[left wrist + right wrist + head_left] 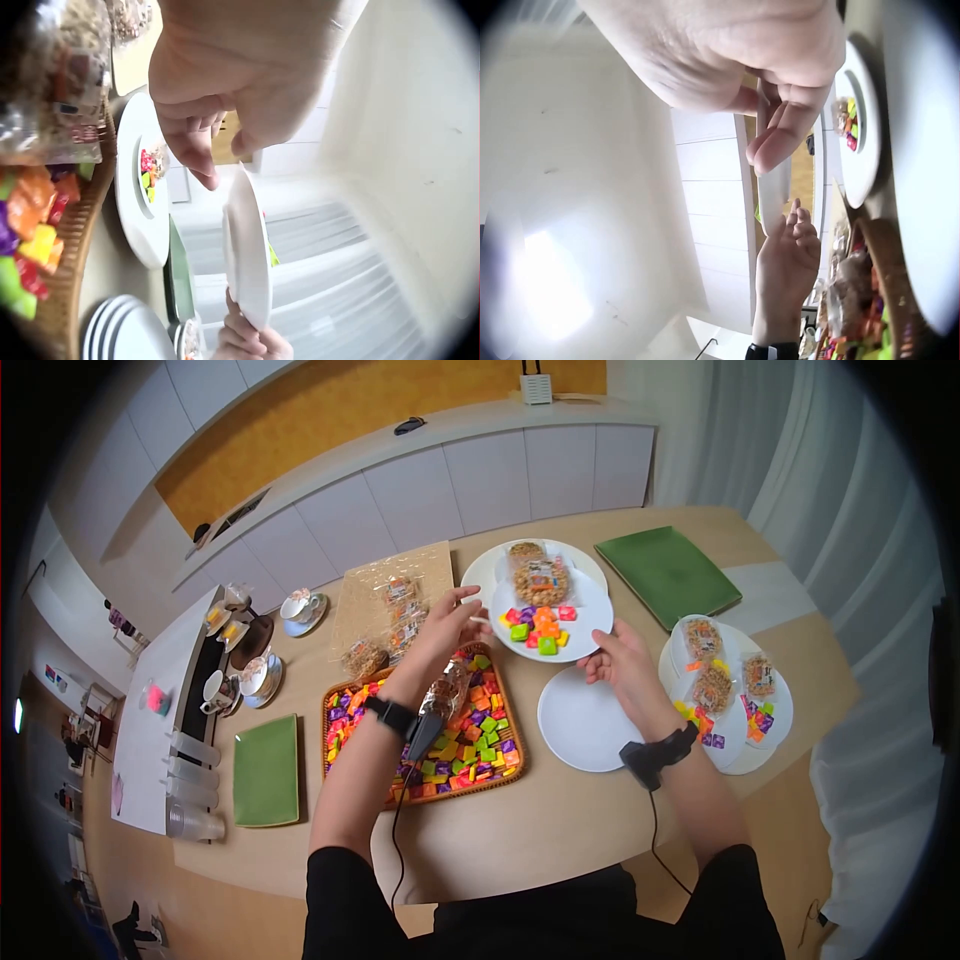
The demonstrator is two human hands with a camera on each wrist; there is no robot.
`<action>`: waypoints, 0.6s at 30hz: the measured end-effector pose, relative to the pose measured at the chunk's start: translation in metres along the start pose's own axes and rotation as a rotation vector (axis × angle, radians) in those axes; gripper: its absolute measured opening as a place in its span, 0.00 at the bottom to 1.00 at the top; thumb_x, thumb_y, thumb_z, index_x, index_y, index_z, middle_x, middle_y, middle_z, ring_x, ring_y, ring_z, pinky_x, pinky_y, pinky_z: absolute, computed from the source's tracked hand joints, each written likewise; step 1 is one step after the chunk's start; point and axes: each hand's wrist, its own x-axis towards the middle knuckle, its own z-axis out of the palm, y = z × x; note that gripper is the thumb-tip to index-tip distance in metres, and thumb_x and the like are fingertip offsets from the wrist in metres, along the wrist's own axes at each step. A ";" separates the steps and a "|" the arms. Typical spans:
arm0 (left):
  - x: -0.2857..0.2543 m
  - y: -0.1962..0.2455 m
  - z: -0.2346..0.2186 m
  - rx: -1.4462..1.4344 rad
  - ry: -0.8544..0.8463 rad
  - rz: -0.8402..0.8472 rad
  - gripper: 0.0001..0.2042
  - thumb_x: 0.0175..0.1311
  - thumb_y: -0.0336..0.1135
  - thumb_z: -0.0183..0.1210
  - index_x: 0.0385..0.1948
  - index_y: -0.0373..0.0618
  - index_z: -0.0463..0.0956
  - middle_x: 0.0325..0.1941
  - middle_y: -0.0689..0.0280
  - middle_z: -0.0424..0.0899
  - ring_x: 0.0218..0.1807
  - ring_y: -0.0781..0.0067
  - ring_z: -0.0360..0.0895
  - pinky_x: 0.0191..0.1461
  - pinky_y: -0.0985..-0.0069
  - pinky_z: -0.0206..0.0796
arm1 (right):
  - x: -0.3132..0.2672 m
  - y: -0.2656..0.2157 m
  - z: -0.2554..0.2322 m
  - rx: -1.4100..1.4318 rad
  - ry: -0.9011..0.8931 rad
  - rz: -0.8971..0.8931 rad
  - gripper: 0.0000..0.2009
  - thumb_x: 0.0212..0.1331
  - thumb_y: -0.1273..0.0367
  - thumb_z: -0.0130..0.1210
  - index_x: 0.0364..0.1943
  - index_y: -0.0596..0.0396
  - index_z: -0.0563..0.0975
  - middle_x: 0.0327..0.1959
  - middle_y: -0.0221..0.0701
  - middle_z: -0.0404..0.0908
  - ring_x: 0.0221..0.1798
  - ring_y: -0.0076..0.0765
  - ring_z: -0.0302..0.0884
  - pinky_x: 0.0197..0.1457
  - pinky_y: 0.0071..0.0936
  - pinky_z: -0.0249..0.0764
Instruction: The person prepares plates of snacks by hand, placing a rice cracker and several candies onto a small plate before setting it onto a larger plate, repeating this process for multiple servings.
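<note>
My right hand (pixel 622 665) pinches the right rim of a small white plate (pixel 507 637), raised above the table. Wrapped candies (pixel 545 628) in several colours lie on it, with a packaged round snack (pixel 541 582) behind them. At the plate's opposite edge is my left hand (pixel 452 625), its fingers loosely spread and the thumb tip right at the rim (pixel 241 176). Behind the raised plate, a large white plate (pixel 482 563) bears another small plate with candies and a packet, partly hidden in the head view. A white plate stack (pixel 588 722) stands below the right hand.
A wicker basket (pixel 517 762) full of candies stands left of the plates. Packaged snacks (pixel 402 610) lie on a board (pixel 350 595) behind it. Green plates (pixel 668 575) (pixel 267 770) flank the table. Filled plates (pixel 782 710) sit at right; cups (pixel 258 678) at left.
</note>
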 end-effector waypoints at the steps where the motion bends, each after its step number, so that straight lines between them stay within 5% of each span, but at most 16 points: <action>1: 0.018 0.001 0.006 -0.015 0.031 -0.038 0.23 0.76 0.34 0.55 0.69 0.38 0.63 0.47 0.61 0.83 0.42 0.73 0.84 0.48 0.78 0.76 | 0.007 -0.002 -0.010 -0.004 0.001 -0.001 0.11 0.76 0.66 0.49 0.54 0.58 0.70 0.32 0.36 0.82 0.26 0.23 0.79 0.30 0.23 0.79; 7: 0.118 -0.022 0.002 0.358 0.157 -0.123 0.26 0.70 0.30 0.58 0.67 0.31 0.61 0.53 0.50 0.82 0.45 0.64 0.88 0.49 0.75 0.81 | 0.046 -0.010 -0.059 -0.112 0.197 0.053 0.09 0.74 0.71 0.47 0.52 0.62 0.69 0.41 0.42 0.82 0.37 0.34 0.85 0.38 0.31 0.86; 11: 0.166 -0.053 -0.012 0.408 0.242 -0.113 0.26 0.64 0.25 0.54 0.64 0.24 0.62 0.41 0.46 0.86 0.33 0.59 0.89 0.35 0.70 0.83 | 0.066 -0.009 -0.078 -0.098 0.205 0.091 0.09 0.74 0.73 0.47 0.52 0.62 0.69 0.45 0.43 0.81 0.42 0.38 0.85 0.42 0.34 0.88; 18: 0.194 -0.065 -0.007 0.483 0.289 -0.172 0.20 0.65 0.24 0.56 0.58 0.32 0.65 0.37 0.54 0.85 0.31 0.66 0.88 0.32 0.73 0.81 | 0.096 0.005 -0.090 -0.031 0.206 0.185 0.10 0.74 0.74 0.46 0.54 0.63 0.67 0.48 0.45 0.79 0.45 0.42 0.85 0.49 0.38 0.89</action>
